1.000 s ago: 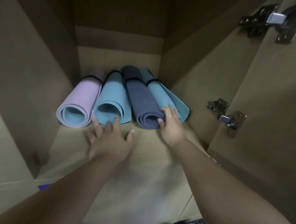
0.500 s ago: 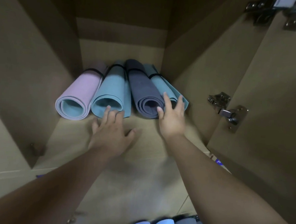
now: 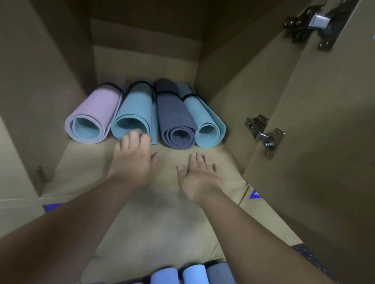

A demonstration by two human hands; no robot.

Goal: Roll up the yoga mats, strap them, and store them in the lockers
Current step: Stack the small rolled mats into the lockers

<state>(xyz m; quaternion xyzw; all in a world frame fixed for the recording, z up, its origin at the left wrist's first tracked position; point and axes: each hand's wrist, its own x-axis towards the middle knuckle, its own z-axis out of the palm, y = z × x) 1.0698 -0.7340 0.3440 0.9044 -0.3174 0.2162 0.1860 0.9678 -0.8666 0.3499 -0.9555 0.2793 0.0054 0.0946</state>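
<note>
Four mats (image 3: 138, 109): strapped, side by side at the locker shelf (image 3: 157, 205) back.
Left hand (image 3: 132, 158): fingertips curled on teal mat's end.
Right hand (image 3: 200, 175): spread, empty.
Risk: pushing could skew the row.

Four rolled mats (image 3: 144, 115) fill the back of the locker floor (image 3: 156, 216) wall to wall, so no way past them. In front of the mats it's bare board. Door (image 3: 334, 149) hangs open beside them.

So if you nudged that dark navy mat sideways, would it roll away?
Probably not: the navy mat sits wedged between two teal mats. Its strap likely keeps it coiled. It looks soft and fairly light, so it should squash slightly.
</note>
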